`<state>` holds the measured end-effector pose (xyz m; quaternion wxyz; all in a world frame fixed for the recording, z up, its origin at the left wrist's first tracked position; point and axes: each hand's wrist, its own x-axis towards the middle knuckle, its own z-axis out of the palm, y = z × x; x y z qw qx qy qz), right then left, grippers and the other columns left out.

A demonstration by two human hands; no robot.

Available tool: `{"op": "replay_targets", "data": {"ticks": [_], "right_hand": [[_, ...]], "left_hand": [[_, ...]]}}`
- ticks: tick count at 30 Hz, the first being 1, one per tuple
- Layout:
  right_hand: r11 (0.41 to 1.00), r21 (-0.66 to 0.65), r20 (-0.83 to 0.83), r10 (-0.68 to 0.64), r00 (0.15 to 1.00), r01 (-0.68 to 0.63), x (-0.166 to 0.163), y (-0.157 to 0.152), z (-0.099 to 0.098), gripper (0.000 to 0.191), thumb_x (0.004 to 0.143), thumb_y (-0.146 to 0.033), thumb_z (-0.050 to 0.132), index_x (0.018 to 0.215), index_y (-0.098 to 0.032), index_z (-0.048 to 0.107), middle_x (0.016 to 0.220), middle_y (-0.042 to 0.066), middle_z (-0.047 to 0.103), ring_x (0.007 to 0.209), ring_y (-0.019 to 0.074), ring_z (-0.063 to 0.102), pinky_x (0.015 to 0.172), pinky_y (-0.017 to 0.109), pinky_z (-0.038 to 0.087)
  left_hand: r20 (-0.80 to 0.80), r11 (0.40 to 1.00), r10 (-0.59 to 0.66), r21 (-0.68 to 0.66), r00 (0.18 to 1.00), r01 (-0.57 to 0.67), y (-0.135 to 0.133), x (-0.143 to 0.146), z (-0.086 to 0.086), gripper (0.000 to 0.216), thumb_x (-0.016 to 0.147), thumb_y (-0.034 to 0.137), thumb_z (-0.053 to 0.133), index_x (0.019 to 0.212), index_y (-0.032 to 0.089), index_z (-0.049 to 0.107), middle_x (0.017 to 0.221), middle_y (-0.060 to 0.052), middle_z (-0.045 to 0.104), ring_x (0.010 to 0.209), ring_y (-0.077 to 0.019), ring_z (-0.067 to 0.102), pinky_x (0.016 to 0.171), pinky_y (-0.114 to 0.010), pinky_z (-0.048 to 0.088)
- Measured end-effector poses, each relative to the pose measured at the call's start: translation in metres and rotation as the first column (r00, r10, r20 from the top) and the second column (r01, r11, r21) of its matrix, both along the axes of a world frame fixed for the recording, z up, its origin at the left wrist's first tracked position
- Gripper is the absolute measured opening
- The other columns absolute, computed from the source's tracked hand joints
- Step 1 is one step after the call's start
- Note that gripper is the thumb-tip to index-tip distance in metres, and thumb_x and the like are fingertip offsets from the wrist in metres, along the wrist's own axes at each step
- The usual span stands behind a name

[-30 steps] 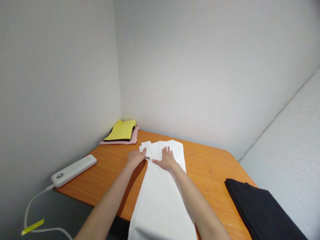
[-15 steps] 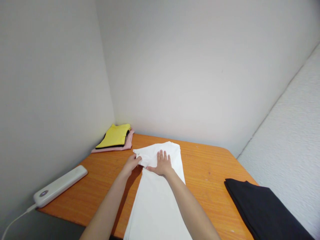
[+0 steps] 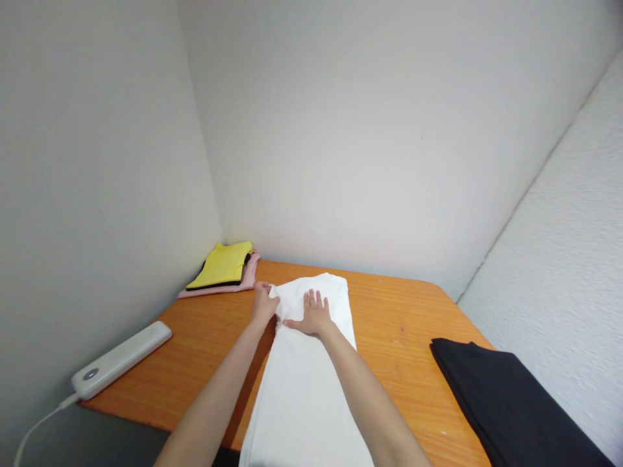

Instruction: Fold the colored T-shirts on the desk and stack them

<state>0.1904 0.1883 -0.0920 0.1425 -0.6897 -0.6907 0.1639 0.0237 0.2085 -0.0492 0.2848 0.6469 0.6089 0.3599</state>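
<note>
A long white folded cloth garment point(image 3: 306, 383) lies down the middle of the orange wooden table point(image 3: 399, 324), running from near the far edge and hanging over the near edge. The right hand point(image 3: 311, 316) rests flat and open on the cloth's far part, fingers spread, gripping nothing. The left hand point(image 3: 263, 305) pinches the cloth's far left corner, fingers closed around a fold. A yellow folded cloth stack point(image 3: 222, 269) sits in the far left corner, a white power bank point(image 3: 119, 360) at the left edge, a black folded cloth point(image 3: 506, 402) at the right edge.
</note>
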Motion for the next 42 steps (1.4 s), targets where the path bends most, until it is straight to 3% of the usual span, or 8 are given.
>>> {"op": "replay_targets", "data": {"ticks": [4,6,8,14,18,26,35,42], "right_hand": [[0.982,0.093,-0.413,-0.115,0.903,0.167,0.028,0.012,0.014,0.045,0.092,-0.043,0.044,0.115,-0.009,0.064,0.124,0.016,0.063,0.117,0.0161,0.057,0.094,0.029,0.046],[0.972,0.074,-0.456,-0.166,0.874,0.223,0.048,0.018,0.021,0.048,0.098,-0.036,0.026,0.121,-0.009,0.060,0.113,0.013,0.069,0.099,0.0127,0.065,0.078,0.023,0.052],[0.963,0.045,-0.486,-0.213,0.847,0.267,0.064,0.022,0.024,0.050,0.101,-0.036,0.018,0.125,-0.013,0.056,0.111,0.012,0.069,0.090,0.0127,0.067,0.071,0.022,0.052],[0.945,0.020,-0.409,-0.290,0.865,0.326,0.072,0.031,0.022,0.041,0.099,-0.040,0.034,0.118,-0.011,0.056,0.103,0.014,0.069,0.082,0.0157,0.066,0.070,0.025,0.050],[0.947,0.079,-0.249,-0.284,0.926,0.312,0.057,0.042,0.022,0.038,0.091,-0.043,0.051,0.113,-0.013,0.061,0.109,0.014,0.067,0.102,0.0235,0.061,0.087,0.033,0.046],[0.954,0.172,0.001,-0.250,0.968,0.246,0.016,0.063,0.025,0.033,0.090,-0.042,0.054,0.108,-0.017,0.067,0.126,0.015,0.058,0.125,0.0296,0.043,0.102,0.040,0.033],[0.982,0.080,0.059,-0.178,0.982,0.174,0.030,0.080,0.036,0.033,0.094,-0.036,0.048,0.114,-0.016,0.066,0.112,0.013,0.068,0.106,0.0229,0.062,0.084,0.029,0.044],[0.981,-0.065,0.127,-0.172,0.977,0.181,0.066,0.067,0.024,0.029,0.083,-0.038,0.067,0.096,-0.013,0.071,0.103,0.013,0.071,0.094,0.0218,0.067,0.082,0.032,0.049]], "left_hand": [[-0.260,0.916,-0.327,0.151,0.909,0.373,-0.032,0.010,0.013,0.041,0.084,0.005,0.048,0.121,0.024,0.053,0.124,-0.007,0.059,0.124,-0.0186,0.048,0.109,-0.035,0.032],[-0.441,0.776,-0.505,0.147,0.742,0.614,-0.048,0.011,0.012,0.045,0.081,0.006,0.054,0.119,0.030,0.056,0.123,-0.003,0.061,0.122,-0.0182,0.049,0.109,-0.033,0.031],[-0.612,0.669,-0.517,0.146,0.598,0.729,-0.058,0.008,0.006,0.052,0.080,0.006,0.055,0.126,0.029,0.052,0.134,-0.004,0.054,0.125,-0.0204,0.046,0.108,-0.036,0.030],[-0.695,0.819,-0.304,0.158,0.651,0.552,-0.052,-0.005,-0.015,0.041,0.077,0.005,0.051,0.115,0.018,0.053,0.121,-0.011,0.056,0.112,-0.0236,0.051,0.094,-0.035,0.042],[-0.713,0.820,-0.332,0.106,0.617,0.563,-0.050,-0.007,-0.018,0.020,0.081,0.008,0.051,0.097,0.018,0.056,0.103,-0.009,0.059,0.096,-0.0228,0.056,0.082,-0.033,0.045],[-0.717,0.817,-0.356,0.074,0.600,0.572,-0.057,-0.008,-0.016,0.024,0.083,0.003,0.046,0.097,0.020,0.054,0.109,-0.007,0.057,0.100,-0.0194,0.054,0.086,-0.030,0.043],[-0.699,0.850,-0.323,0.082,0.638,0.520,-0.058,-0.013,-0.017,0.017,0.085,0.010,0.048,0.098,0.019,0.053,0.106,-0.009,0.058,0.099,-0.0211,0.055,0.085,-0.032,0.045],[-0.743,0.835,-0.311,0.083,0.592,0.544,-0.060,-0.013,-0.019,0.021,0.090,0.007,0.040,0.098,0.019,0.055,0.104,-0.009,0.059,0.096,-0.0219,0.056,0.084,-0.034,0.045]]}}
